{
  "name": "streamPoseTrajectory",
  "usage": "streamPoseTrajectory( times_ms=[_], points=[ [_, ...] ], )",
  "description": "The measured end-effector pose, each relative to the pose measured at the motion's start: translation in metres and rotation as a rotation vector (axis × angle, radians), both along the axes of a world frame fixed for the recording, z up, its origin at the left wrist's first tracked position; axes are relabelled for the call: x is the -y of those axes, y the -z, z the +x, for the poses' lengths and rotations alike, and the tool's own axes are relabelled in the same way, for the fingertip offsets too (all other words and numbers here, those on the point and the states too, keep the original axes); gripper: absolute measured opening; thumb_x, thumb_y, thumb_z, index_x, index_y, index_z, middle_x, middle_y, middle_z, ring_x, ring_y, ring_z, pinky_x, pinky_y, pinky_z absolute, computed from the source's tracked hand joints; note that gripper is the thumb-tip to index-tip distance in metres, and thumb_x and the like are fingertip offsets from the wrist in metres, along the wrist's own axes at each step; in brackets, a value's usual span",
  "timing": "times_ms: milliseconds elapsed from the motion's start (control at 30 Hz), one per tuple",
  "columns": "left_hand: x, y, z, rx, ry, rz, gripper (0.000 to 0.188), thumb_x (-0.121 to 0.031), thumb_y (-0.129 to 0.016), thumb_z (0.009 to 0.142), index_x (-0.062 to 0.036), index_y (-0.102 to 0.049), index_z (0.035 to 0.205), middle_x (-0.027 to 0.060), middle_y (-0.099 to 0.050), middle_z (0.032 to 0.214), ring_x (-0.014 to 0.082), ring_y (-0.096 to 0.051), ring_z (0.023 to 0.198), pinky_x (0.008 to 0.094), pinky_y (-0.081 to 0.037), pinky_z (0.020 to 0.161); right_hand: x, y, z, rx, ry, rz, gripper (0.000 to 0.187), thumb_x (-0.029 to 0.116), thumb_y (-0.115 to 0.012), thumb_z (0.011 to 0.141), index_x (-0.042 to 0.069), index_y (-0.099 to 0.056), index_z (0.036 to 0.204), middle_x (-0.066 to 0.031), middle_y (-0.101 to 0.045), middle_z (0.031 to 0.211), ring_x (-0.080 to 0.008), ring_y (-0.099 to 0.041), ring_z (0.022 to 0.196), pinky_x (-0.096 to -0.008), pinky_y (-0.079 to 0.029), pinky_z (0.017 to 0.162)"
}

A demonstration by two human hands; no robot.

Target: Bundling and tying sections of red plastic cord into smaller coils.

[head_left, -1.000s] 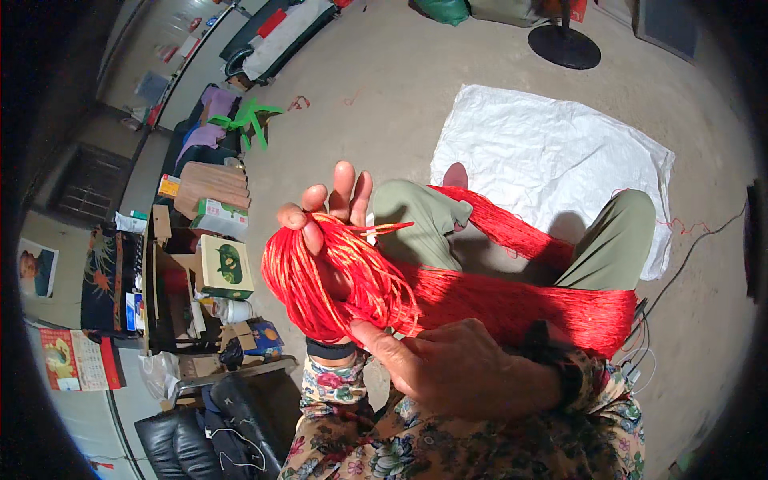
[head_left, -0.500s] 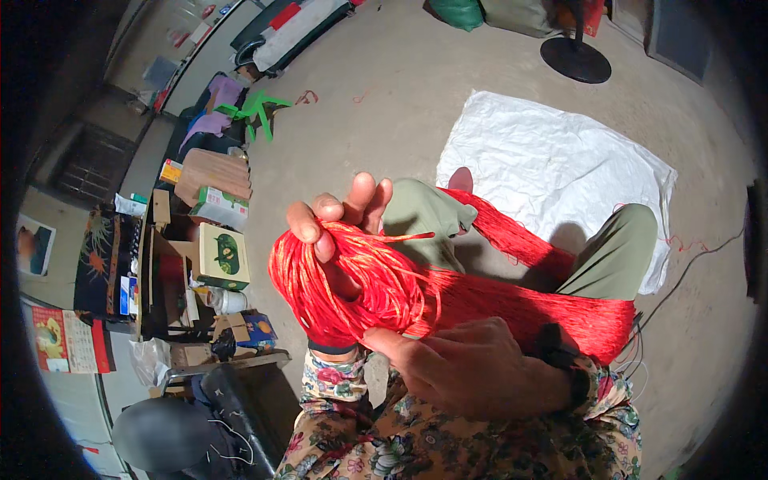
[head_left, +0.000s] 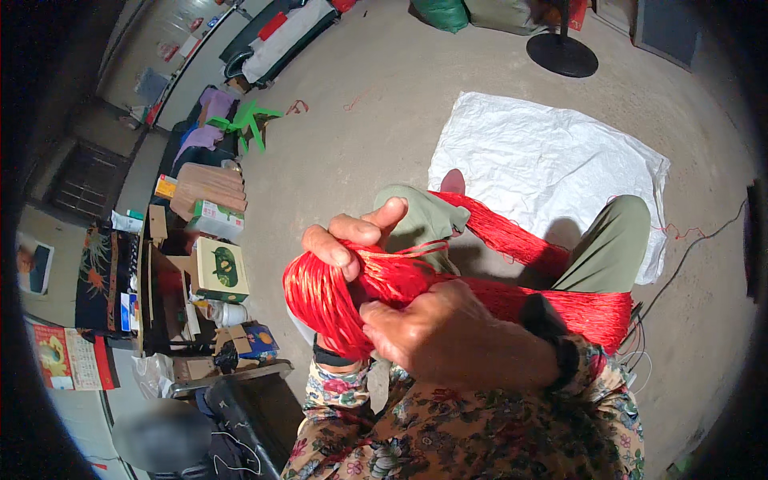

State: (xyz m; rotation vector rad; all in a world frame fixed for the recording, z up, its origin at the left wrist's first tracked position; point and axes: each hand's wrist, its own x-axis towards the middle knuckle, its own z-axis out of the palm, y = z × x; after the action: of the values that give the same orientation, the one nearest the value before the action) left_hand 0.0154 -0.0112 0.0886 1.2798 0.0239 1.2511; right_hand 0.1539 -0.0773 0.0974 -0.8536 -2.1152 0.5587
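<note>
A thick bundle of shiny red cord [head_left: 324, 300] is looped over my left hand [head_left: 352, 240], whose fingers curl round it from above. Close beside it, my right hand [head_left: 432, 328] grips the same bundle with bent fingers pressed into the strands. From there the cord runs right as a long skein [head_left: 588, 312] across my lap. A second stretch of red cord [head_left: 508, 236] slants between my knees. One loose end sticks out near my left fingers. The strands under my right palm are hidden.
A white sheet [head_left: 552, 160] lies on the floor beyond my knees. To the left stand a box with a green picture [head_left: 222, 268], a green plastic stool [head_left: 250, 124] and a black chair [head_left: 248, 416]. A black fan base [head_left: 562, 54] is at the far right; a cable [head_left: 680, 268] crosses the floor.
My right hand has moved up and farther into the bundle, its fingers now closed on the strands. The looped cord is bunched tighter, and my left fingers have curled down more.
</note>
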Motion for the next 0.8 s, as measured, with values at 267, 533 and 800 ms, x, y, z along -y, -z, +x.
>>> streamPoseTrajectory(
  times_ms=[267,533,800],
  points=[
    [-0.01,0.02,-0.002,0.142,-0.214,-0.18,0.011,-0.008,-0.059,0.093,-0.0148,-0.059,0.102,0.0055,-0.063,0.121,0.0333,-0.05,0.127,0.0563,-0.03,0.114,0.016,0.005,-0.008,-0.022,0.108,-0.031,0.026,0.016,-0.07,0.078,0.001,-0.06,0.097,-0.0053,-0.055,0.052,-0.0225,-0.059,0.044,-0.0383,-0.045,0.041],
    [-0.012,0.012,-0.007,0.218,-0.078,-0.241,0.01,-0.008,-0.06,0.093,-0.0162,-0.059,0.099,0.0028,-0.064,0.117,0.0316,-0.049,0.129,0.0552,-0.025,0.116,0.024,0.011,-0.005,-0.084,0.077,0.01,0.03,0.017,-0.071,0.078,0.005,-0.061,0.104,-0.0032,-0.06,0.06,-0.0178,-0.061,0.05,-0.0338,-0.046,0.043],
    [-0.013,0.009,-0.011,0.129,0.009,-0.075,0.008,-0.014,-0.051,0.099,-0.019,-0.055,0.103,-0.0026,-0.06,0.122,0.0266,-0.043,0.135,0.0549,-0.022,0.117,0.01,-0.009,0.027,-0.29,0.198,0.357,0.029,0.02,-0.071,0.083,0.003,-0.056,0.102,-0.003,-0.057,0.069,-0.0161,-0.057,0.053,-0.0333,-0.046,0.047]
  ],
)
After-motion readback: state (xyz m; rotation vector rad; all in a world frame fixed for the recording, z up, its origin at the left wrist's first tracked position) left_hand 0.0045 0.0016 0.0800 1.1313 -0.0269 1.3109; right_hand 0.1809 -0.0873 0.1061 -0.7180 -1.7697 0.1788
